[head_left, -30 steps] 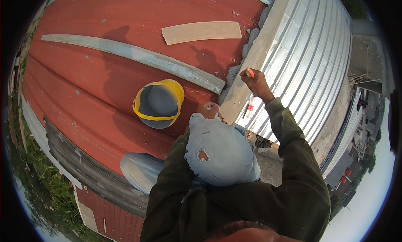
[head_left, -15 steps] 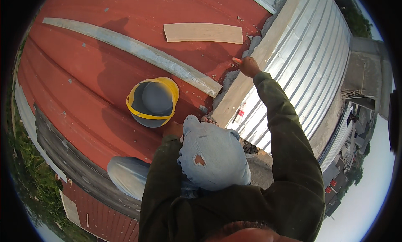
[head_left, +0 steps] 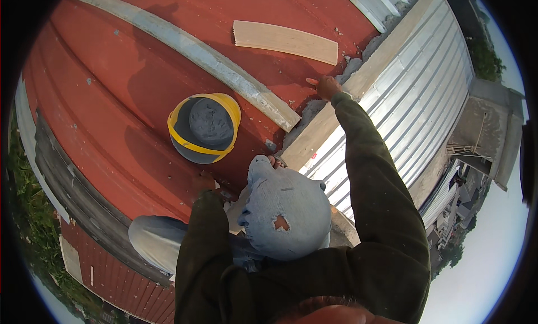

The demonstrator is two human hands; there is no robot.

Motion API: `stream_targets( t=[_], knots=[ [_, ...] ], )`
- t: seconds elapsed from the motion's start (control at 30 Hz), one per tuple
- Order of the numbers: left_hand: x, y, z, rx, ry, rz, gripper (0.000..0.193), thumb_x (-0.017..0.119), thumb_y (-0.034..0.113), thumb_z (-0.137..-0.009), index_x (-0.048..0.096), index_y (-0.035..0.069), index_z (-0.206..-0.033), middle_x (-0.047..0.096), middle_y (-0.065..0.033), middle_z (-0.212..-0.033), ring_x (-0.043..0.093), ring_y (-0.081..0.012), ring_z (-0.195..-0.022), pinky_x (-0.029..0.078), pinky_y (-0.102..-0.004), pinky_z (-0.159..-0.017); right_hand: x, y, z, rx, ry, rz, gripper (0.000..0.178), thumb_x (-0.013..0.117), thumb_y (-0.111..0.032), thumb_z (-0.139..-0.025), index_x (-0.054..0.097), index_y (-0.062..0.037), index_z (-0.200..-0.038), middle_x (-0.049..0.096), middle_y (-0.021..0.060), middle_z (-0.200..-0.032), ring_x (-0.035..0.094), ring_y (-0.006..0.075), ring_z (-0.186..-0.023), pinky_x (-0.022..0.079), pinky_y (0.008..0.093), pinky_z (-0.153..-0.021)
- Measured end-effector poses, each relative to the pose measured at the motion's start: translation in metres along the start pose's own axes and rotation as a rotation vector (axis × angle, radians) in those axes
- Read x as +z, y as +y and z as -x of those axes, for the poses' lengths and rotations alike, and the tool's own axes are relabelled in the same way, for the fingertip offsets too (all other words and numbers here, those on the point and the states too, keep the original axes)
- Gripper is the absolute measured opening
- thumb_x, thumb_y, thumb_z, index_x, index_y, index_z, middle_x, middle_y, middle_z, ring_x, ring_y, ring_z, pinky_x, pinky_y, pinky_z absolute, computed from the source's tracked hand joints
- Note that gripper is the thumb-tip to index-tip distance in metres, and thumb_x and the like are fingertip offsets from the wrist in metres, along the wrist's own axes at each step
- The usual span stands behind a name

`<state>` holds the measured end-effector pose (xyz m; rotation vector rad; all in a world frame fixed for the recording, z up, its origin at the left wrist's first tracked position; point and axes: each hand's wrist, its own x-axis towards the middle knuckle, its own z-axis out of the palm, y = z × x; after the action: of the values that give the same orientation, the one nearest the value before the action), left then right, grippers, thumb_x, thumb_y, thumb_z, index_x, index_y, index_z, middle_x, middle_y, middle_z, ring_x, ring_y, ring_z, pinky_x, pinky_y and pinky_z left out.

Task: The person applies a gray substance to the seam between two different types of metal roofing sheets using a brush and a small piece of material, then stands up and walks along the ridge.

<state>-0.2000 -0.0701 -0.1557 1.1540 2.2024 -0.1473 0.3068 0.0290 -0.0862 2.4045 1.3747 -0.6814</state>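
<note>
Red metal roofing (head_left: 112, 72) fills the upper left of the frame, meeting a pale ledge (head_left: 314, 134) and a silver ribbed sheet (head_left: 414, 72) at upper right; a rough grey seam (head_left: 352, 70) follows the joint. Right of centre, the right hand (head_left: 327, 89) is curled round a slim, orange-tipped handle (head_left: 311, 82), near the seam; the tool's working end is hidden. Left of centre stands 1 yellow-rimmed bucket (head_left: 232, 114) containing grey paste (head_left: 210, 119). Below it, the left hand (head_left: 203, 183) is low over the roofing; whether it grips anything cannot be told. Also shown: 1 long pale strip (head_left: 241, 82) and 1 short board (head_left: 286, 42).

Judged from these positions, work at the seam is best done with light, even strokes along the joint and a firm wrist. Keeping the bucket level and within reach, and both knees steady on the slope, should limit spills.
</note>
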Motion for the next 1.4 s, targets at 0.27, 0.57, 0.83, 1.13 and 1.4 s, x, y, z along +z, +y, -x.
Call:
stream_targets(
  t=[0.27,0.57,0.83,1.13,1.4],
  knots=[
    [-0.011,-0.015,-0.010,0.024,0.084,0.034,0.032,0.048,0.024,-0.083,0.063,-0.005,-0.083,0.062,-0.0269,-0.081,0.061,-0.0427,-0.078,0.048,-0.0483,-0.068,-0.020,-0.020,0.008,0.020,-0.051,0.002,0.026,0.061,-0.028,-0.082,0.065,-0.0117,-0.102,0.063,0.0167,-0.101,0.061,0.0324,-0.094,0.049,0.0408,-0.079],
    [0.001,-0.027,-0.026,0.052,0.091,0.085,0.035,0.049,0.027,-0.083,0.064,-0.004,-0.082,0.062,-0.0274,-0.079,0.062,-0.0422,-0.077,0.048,-0.0490,-0.066,-0.008,-0.006,-0.004,-0.088,0.027,-0.064,0.036,0.056,-0.039,-0.084,0.067,-0.0045,-0.087,0.062,0.0267,-0.087,0.061,0.0404,-0.087,0.049,0.0469,-0.076],
    [0.009,-0.044,-0.037,-0.119,0.009,0.096,0.037,0.048,0.031,-0.084,0.066,-0.001,-0.091,0.064,-0.0248,-0.086,0.063,-0.0407,-0.082,0.049,-0.0482,-0.071,-0.009,-0.022,0.004,0.028,-0.030,0.026,0.034,0.066,-0.039,-0.078,0.068,-0.0086,-0.092,0.064,0.0196,-0.095,0.062,0.0330,-0.092,0.050,0.0412,-0.077],
    [0.006,-0.037,-0.034,-0.201,0.044,0.013,0.034,0.050,0.031,-0.083,0.068,0.003,-0.089,0.065,-0.0215,-0.085,0.063,-0.0395,-0.080,0.049,-0.0480,-0.071,-0.003,-0.018,-0.004,-0.052,-0.077,0.114,0.028,0.064,-0.034,-0.080,0.067,-0.0109,-0.096,0.065,0.0176,-0.095,0.062,0.0319,-0.093,0.050,0.0407,-0.076],
    [-0.015,-0.021,-0.022,-0.101,-0.033,0.186,0.033,0.050,0.028,-0.082,0.067,0.000,-0.091,0.065,-0.0224,-0.082,0.064,-0.0379,-0.079,0.049,-0.0452,-0.070,0.000,-0.018,-0.010,-0.029,-0.045,0.107,0.037,0.059,-0.045,-0.083,0.068,-0.0100,-0.092,0.065,0.0182,-0.094,0.062,0.0327,-0.092,0.050,0.0412,-0.076]
  ],
)
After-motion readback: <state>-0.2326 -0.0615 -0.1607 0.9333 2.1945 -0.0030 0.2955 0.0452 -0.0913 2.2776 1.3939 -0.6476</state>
